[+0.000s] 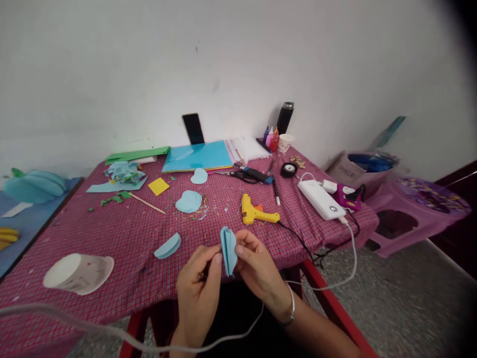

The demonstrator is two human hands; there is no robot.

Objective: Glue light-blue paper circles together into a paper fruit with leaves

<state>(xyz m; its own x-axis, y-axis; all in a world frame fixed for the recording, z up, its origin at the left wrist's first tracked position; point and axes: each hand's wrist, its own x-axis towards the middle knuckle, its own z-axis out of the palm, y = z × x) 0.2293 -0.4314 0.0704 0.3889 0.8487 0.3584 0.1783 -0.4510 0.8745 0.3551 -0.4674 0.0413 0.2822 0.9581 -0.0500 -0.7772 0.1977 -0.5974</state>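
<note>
Above the table's front edge, a stack of folded light blue paper pieces is pinched from both sides. My left hand closes thumb and finger on its left edge. On its right side, my right hand grips it the same way. A folded blue paper half-circle lies to the left of my hands. Farther back rest blue paper rounds and a smaller blue paper piece. A yellow glue gun lies just beyond my right hand, with its cord trailing right.
A paper cup lies on its side at front left. White power bank and cables sit at right; one white cable crosses low in front of me. Scissors, a tape roll, a wooden stick and a blue sheet lie farther back.
</note>
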